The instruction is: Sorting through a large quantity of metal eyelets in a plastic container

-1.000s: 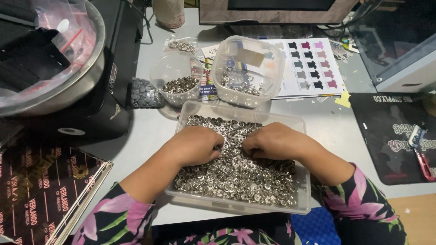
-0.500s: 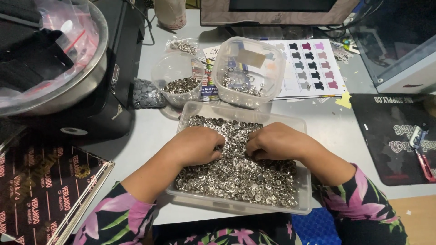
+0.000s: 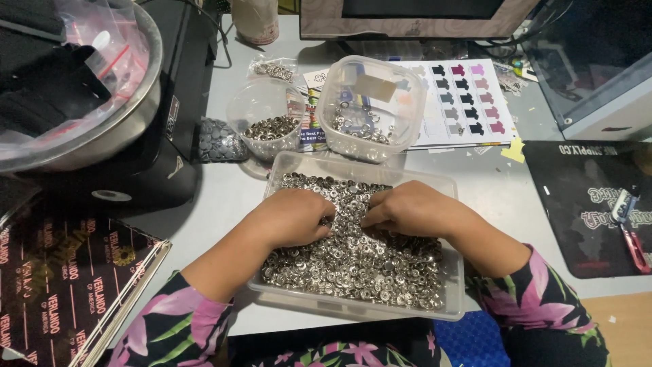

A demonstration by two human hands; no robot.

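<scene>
I see the grey tabletop (image 3: 231,197) carrying everything, and I take the clear rectangular tray (image 3: 448,272) as my landmark. It is heaped with small silver metal snaps (image 3: 353,261). Both hands rest on that heap at the tray's middle: my left hand (image 3: 293,219) and right hand (image 3: 406,209) lie knuckles up, fingers curled down into the snaps (whether either pinches a piece, I cannot tell). Just behind the tray stand a square clear tub (image 3: 370,109) and a smaller round clear cup (image 3: 266,121).
</scene>
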